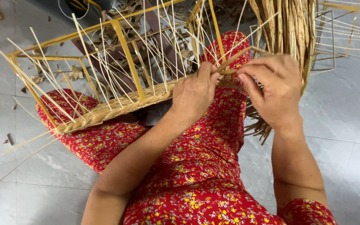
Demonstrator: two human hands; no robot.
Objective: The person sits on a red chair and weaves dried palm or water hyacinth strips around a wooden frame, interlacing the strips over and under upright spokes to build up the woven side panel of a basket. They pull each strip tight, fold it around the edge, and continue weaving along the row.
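Red flowered cloth (196,166) covers the person's lap and bent knees and fills the near edge of the view. Beneath everything lies the grey tiled floor (346,108), showing bare at the left and right edges. Resting across the knees is a yellow frame (123,46) of thin bars, tilted so its far side rises toward the top left corner. Many pale thin canes (101,68) stand up through the frame and fan outward, some crossing each other. Along the frame's near edge runs a woven band (121,104) of straw-coloured fibre, sloping down from the hands toward the left knee. A thick bundle of dried stalks (290,29) hangs at the top right, its frayed ends showing again below the right wrist. Dry leaves and scraps (76,73) litter the floor behind the frame.

The left hand (194,93) sits at the right end of the woven band, fingers curled closed around the fibre there, thumb pressed on top. The right hand (273,87) is just beside it, nearly touching, its thumb and fingertips pinched narrowly on a twisted strand (232,60) that runs up from between the two hands toward the bundle.
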